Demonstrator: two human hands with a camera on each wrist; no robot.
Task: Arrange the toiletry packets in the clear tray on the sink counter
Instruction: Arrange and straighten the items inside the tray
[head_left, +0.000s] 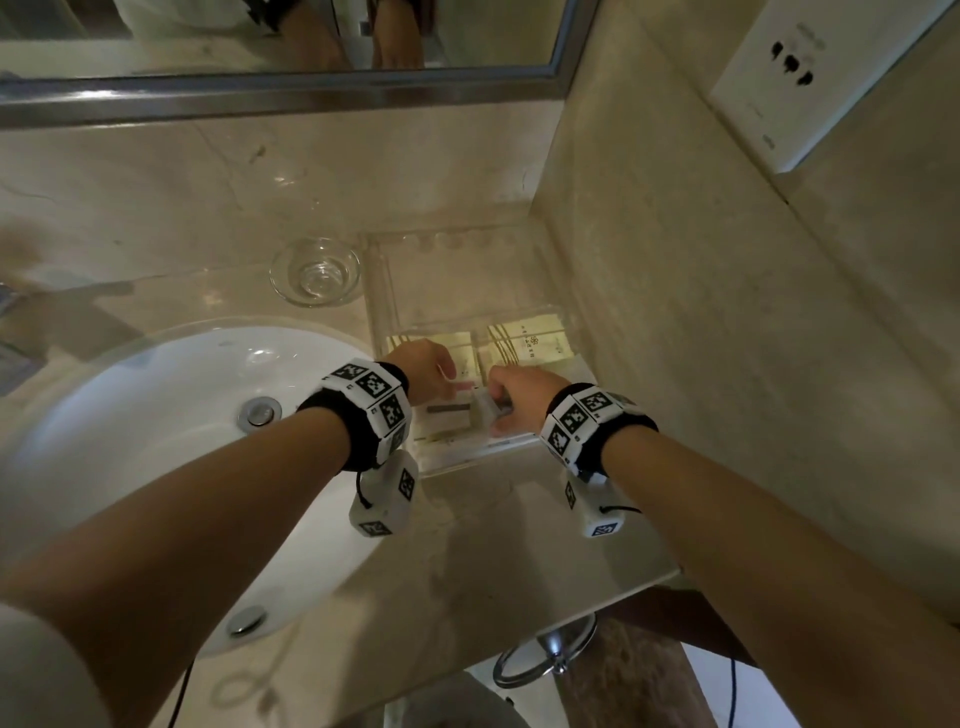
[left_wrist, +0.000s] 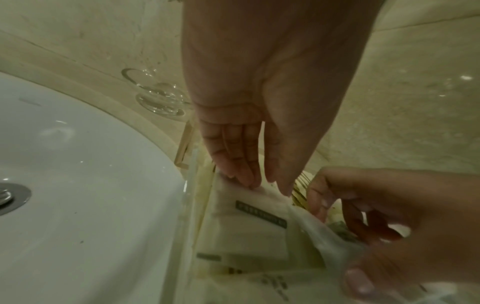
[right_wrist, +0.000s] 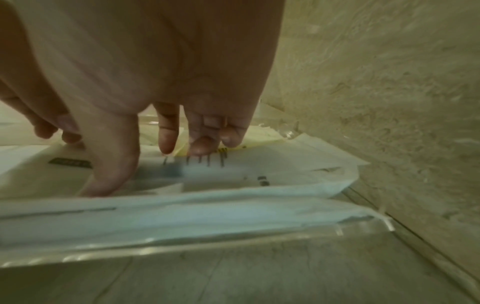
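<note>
Both hands work inside the clear tray (head_left: 379, 312), which sits on the bench against the side wall, just right of the basin (head_left: 156, 415). Left hand (head_left: 423, 366), fingers straight, presses down on the far edge of a white packet (left_wrist: 249, 224) w/ a dark label strip, at the tray's basin-side end. Right hand (head_left: 514, 397), fingers curled, pinches a thin translucent packet (left_wrist: 324, 240) beside it. Two yellowish packets (head_left: 530, 340) lie flat deeper in the tray, toward the mirror (head_left: 260, 47).

Handling, as a judgement: the packets look light, flat and soft, prob. plastic film or paper, so they will bend, slide over one another and crinkle rather than break. Best taken by an edge or corner in a pinch, w/ the other hand pinning the neighbours flat. The tray wall is rigid, good to square them against.

Hard to make out: label print is too blurred to read; contents unknown. Packet count near the tray's front edge unclear, since the layers overlap and both hands cover the middle. A glass bowl (head_left: 315, 271) stands just outside the tray's far basin-side corner.
</note>
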